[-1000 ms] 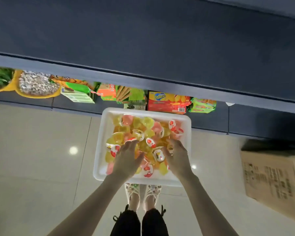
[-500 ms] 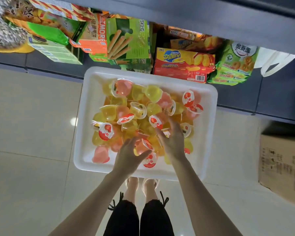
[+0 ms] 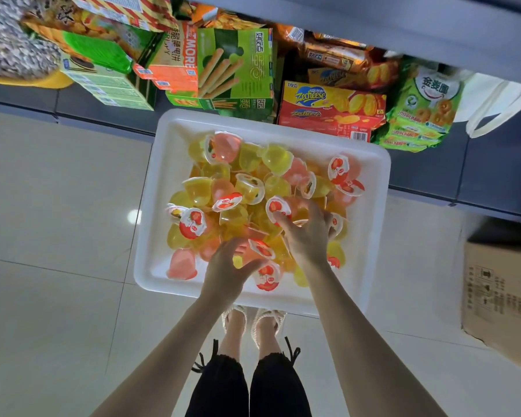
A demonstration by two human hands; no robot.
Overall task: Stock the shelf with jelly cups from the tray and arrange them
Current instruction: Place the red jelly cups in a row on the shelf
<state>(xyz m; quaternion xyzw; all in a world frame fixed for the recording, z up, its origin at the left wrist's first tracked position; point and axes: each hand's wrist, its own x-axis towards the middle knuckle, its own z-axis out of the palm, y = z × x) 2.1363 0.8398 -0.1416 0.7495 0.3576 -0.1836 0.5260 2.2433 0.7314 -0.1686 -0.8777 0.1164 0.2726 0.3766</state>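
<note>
A white tray on the floor holds a loose heap of several jelly cups, yellow and pink, some with red-and-white lids. Both my hands are down in the near part of the heap. My left hand curls round a pink cup with a red lid, thumb beneath it. A little further in, my right hand has its fingers spread and bent over the cups, gripping some; its thumb touches a lidded cup. What lies under each palm is hidden.
Behind the tray runs the bottom shelf, packed with snack boxes: a green biscuit-stick box, a red and yellow Zecheese box, green biscuit bags. A cardboard carton stands on the tiled floor at right. My feet are just below the tray.
The view has dropped closer to the tray and the bottom shelf's snacks have come into sight. My hands have drawn closer together in the heap and closed round cups.
</note>
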